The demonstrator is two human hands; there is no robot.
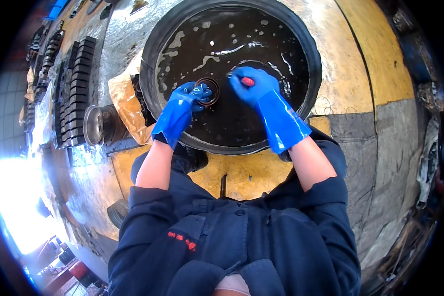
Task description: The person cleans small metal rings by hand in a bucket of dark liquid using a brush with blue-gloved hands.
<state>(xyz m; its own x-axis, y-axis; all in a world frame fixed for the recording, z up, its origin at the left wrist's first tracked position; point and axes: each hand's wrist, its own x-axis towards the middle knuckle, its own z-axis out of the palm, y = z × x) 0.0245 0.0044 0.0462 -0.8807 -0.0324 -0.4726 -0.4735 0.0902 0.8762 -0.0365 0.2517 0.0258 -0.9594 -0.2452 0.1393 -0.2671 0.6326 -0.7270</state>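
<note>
Both my hands wear long blue rubber gloves and are over a wide round black tub of dark liquid with patches of foam. My left hand grips a dark metal ring, its fingers closed through and around one side. To the right of it, apart from the ring, my right hand is closed in a fist around a tool with a red handle. Only the butt of that handle shows clearly; the tool's working end is blurred and mostly hidden by the glove.
Left of the tub lie crumpled brown paper and a hollow metal cylinder. Beyond them stand rows of dark ribbed blocks. Grey sheeting covers part of the yellow floor on the right. Assorted parts line the far right edge.
</note>
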